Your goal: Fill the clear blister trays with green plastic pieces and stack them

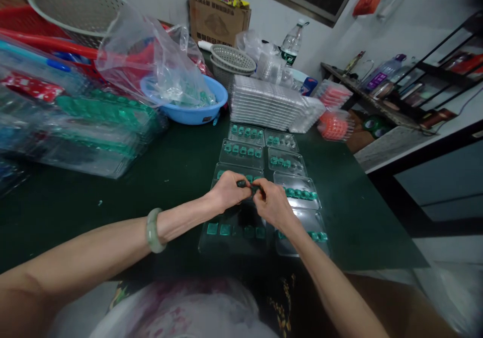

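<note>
My left hand (229,191), with a pale green bangle (154,230) on its wrist, and my right hand (272,201) meet over the left column of clear trays. The fingers of each are pinched together around something small and dark that I cannot make out. Beneath them lies a clear tray (219,169) with green pieces, partly hidden. Nearer me, another tray (211,246) bears several square green pieces (225,229). In the right column, a tray (298,182) holds a row of green pieces (301,194). Farther trays (241,161) hold more green pieces.
A blue basin (192,115) with a plastic bag stands at the back left, beside stacked packs of green pieces (101,116). Stacked clear trays (264,101) stand behind the rows. Pink packs (335,124) sit at the back right of the dark green table (362,217).
</note>
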Available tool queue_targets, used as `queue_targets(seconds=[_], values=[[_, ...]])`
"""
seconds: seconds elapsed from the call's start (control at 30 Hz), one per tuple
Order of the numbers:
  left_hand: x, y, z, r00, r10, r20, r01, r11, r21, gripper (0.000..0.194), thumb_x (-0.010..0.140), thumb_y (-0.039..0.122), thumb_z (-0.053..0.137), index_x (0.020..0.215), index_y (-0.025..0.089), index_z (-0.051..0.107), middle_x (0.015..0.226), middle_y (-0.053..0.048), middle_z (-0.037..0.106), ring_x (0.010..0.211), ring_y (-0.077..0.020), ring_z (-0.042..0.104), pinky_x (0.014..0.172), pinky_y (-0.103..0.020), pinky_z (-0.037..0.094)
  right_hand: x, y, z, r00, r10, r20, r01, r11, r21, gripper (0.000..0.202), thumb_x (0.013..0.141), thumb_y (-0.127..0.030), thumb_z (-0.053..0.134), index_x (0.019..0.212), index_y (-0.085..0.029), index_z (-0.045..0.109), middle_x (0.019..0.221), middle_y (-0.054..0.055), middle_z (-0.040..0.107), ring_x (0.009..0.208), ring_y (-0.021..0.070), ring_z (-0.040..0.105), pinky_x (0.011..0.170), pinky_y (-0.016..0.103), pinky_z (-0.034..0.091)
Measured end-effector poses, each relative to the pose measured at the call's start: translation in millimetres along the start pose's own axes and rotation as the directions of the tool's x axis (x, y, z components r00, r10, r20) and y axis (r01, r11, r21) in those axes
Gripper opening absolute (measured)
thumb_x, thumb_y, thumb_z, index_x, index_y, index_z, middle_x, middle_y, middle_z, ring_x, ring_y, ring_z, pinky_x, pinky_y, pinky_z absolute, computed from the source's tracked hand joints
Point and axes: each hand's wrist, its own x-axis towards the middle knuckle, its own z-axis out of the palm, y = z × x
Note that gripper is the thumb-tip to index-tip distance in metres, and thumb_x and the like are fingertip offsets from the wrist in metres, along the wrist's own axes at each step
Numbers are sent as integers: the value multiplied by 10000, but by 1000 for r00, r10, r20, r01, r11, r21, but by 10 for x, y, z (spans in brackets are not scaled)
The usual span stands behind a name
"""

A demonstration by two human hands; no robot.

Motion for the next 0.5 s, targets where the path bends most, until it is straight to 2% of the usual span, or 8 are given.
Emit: queue_targets(seconds=[0.07,0.1,0.13,0.2,0.27,0.37,0.43,0.5], values=[[15,-25,-5,977,199,-69,-188,971,148,88,578,128,533,621,138,609,503,12,510,486,-83,458,443,-191,331,-21,-23,1,999,11,-44,-12,1000,-16,306,686,-92,415,939,-153,576,735,51,607,670,160,540,626,256,401],[21,-34,-11,968,241,-73,-226,959,169,95,574,120,533,621,135,615,514,11,517,503,-85,467,459,-190,342,-28,-29,-14,998,12,-64,-11,1000,10,310,691,-88,408,944,-154,576,742,52,605,676,158,540,628,254,405],[25,-41,-19,973,222,-63,-212,967,142,98,583,125,534,636,135,616,498,17,508,483,-81,457,446,-188,336,-32,-30,-39,997,9,-81,-5,999,52,308,707,-91,400,950,-157,576,750,50,601,677,152,538,625,248,410],[30,-46,-39,997,73,0,-73,997,-28,91,618,162,540,685,139,598,436,41,463,383,-62,385,366,-180,276,-34,-17,-109,993,9,-116,8,988,152,301,751,-118,393,989,-169,571,781,47,587,676,136,531,608,235,418],[27,-45,-62,993,-48,108,72,970,-233,99,644,208,564,726,152,563,412,53,444,333,-53,333,314,-172,204,-35,18,-181,990,25,-137,11,968,251,303,779,-162,419,1048,-187,556,834,45,565,690,126,524,585,226,423],[14,-39,-101,965,-61,253,165,896,-412,147,636,232,620,734,157,540,444,36,467,364,-63,379,301,-164,171,-52,95,-231,998,53,-22,-37,892,451,303,778,-214,490,1072,-213,561,849,31,548,686,114,523,543,214,430],[0,-32,-128,938,-49,343,214,860,-463,156,638,234,637,732,149,546,478,21,479,399,-71,415,301,-162,172,-73,141,-221,993,52,109,-108,792,601,291,764,-249,533,1049,-219,581,785,13,554,629,103,522,502,211,433],[-14,-24,-149,897,-40,440,278,824,-494,146,650,232,636,721,138,549,510,13,484,416,-70,430,301,-164,172,-92,165,-199,982,57,183,-171,688,705,294,747,-279,566,1033,-213,592,711,-3,557,556,93,511,469,216,433]])
